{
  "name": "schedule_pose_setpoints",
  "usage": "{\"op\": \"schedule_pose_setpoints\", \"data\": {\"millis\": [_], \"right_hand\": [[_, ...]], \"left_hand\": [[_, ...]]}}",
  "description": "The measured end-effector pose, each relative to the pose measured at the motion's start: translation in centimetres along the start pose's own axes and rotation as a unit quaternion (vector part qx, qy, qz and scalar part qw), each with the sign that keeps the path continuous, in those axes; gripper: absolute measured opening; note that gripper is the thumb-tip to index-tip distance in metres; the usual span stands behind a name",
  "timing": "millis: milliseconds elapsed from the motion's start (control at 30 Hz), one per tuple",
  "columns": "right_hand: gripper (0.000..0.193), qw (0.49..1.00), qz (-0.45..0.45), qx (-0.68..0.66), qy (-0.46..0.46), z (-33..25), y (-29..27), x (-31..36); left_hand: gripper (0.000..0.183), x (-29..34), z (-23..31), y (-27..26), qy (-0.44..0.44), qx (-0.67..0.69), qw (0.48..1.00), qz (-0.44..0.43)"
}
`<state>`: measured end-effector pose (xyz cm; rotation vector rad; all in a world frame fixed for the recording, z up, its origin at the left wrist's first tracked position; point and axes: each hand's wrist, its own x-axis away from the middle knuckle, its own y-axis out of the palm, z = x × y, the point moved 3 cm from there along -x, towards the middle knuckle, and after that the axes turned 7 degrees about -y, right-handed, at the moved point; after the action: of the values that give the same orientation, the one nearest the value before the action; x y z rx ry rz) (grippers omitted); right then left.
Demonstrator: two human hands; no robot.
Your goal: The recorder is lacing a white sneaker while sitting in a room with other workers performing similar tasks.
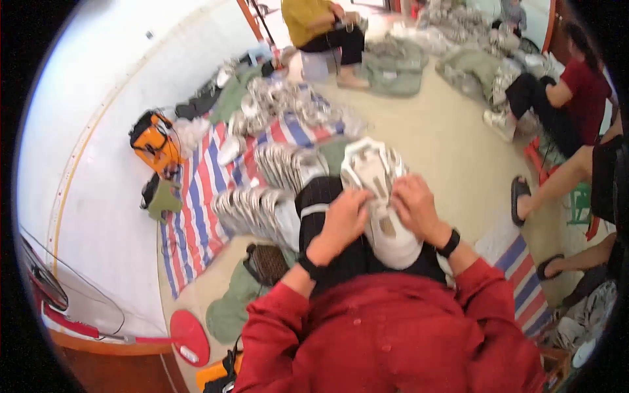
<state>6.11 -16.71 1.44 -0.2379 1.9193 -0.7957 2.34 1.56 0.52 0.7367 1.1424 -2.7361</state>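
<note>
Head view: A person's left hand [344, 217] and right hand [417, 205] clamp their grip on a pale shoe upper [385, 224] above the lap [335, 259]; stacked uppers [255, 211] stand leftward, near a striped sheet [200, 219]; a yellow-topped co-worker [305, 23] sits farther off.

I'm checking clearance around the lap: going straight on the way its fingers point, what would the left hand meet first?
Most likely the pale shoe: the left hand appears to touch its side, though exact contact is unclear.

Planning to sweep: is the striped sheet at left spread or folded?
Spread: the striped sheet lies across the floor, its long stripes broadly exposed.
</note>
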Motion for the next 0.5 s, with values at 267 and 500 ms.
{"op": "schedule_pose_setpoints", "data": {"millis": [267, 500], "right_hand": [[0.013, 1.000, -0.007, -0.005, -0.013, -1.4, -1.1, 0.4], [0.013, 0.997, 0.008, -0.077, 0.014, 0.5, -1.1, 0.0]], "left_hand": [[0.025, 0.9, 2.3, -1.2, -0.014, -0.034, 0.999, -0.015], [0.012, 2.0, 0.6, -2.5, -0.014, -0.155, 0.986, -0.064]]}}
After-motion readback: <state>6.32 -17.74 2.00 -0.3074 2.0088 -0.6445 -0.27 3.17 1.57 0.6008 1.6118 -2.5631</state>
